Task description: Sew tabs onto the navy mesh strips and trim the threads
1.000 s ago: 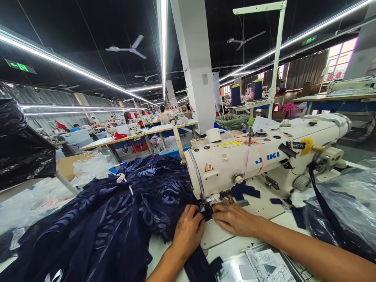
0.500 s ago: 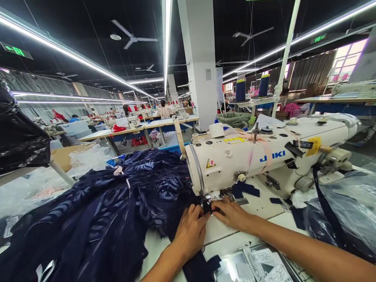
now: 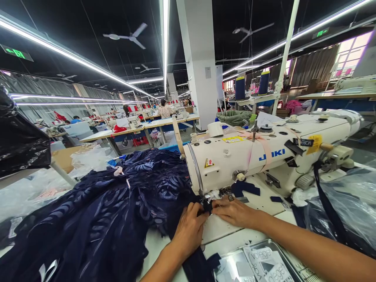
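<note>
A white sewing machine (image 3: 223,162) stands in front of me, its presser foot (image 3: 206,201) down by dark navy fabric. Left of the foot, my left hand (image 3: 190,224) is curled with its fingertips on the navy garment (image 3: 158,192), close to the needle area. From the other side my right hand (image 3: 236,213) reaches in, fingers drawn together at the small piece of navy fabric (image 3: 208,206) by the foot. The fingertips of both hands are partly hidden there. Lacy navy garments lie heaped to the left of the machine.
A metal tray (image 3: 232,266) with printed labels (image 3: 264,262) sits near me. Navy scraps (image 3: 245,188) lie on the machine bed. Clear plastic bags (image 3: 352,203) are at the right, and a black plastic bag (image 3: 23,133) hangs at the left. Thread cones (image 3: 240,88) stand behind.
My right hand has shifted slightly, with its thumb and fingers closer together at the fabric. My left hand stays almost in place beside the foot. The view has moved a little.
</note>
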`<state>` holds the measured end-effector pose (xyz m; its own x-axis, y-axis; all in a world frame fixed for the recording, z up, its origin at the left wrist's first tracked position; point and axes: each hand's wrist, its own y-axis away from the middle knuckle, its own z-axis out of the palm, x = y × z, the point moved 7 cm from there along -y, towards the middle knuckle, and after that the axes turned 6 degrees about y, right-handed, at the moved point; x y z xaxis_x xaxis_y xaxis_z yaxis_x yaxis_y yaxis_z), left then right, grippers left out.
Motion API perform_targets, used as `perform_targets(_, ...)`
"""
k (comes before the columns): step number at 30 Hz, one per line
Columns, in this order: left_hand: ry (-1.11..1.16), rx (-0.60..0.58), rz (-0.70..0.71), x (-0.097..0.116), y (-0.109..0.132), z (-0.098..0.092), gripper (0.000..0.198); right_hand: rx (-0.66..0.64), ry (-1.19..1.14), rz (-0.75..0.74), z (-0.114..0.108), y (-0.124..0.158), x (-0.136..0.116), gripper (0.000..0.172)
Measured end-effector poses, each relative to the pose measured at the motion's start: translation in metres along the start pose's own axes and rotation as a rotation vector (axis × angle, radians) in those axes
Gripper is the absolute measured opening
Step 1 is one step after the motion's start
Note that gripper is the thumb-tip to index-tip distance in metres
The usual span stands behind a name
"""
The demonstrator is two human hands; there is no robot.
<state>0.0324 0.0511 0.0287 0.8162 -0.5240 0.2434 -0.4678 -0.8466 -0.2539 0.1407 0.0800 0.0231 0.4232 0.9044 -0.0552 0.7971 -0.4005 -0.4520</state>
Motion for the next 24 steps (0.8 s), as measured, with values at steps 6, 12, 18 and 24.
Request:
perform_targets(6,-0.026,-0.021,0.032,0.003,0.003,-0.001,0.041,0.01,0.092,-0.036,-0.001,-0.001,-0.007,0.027)
perform_targets(12,0.009,-0.014,0.054,-0.001,0.003,-0.007,0.042,0.029,0.13,-0.051,-0.005,-0.002,-0.012,0.025)
perform_targets(18,-0.017,-0.022,0.078,-0.002,-0.001,-0.007,0.043,0.075,0.142,-0.07,-0.004,-0.003,-0.011,0.023)
perform_targets(24,-0.009,-0.011,0.093,-0.004,-0.001,-0.006,0.043,0.016,0.156,-0.016,0.002,-0.004,-0.008,0.023)
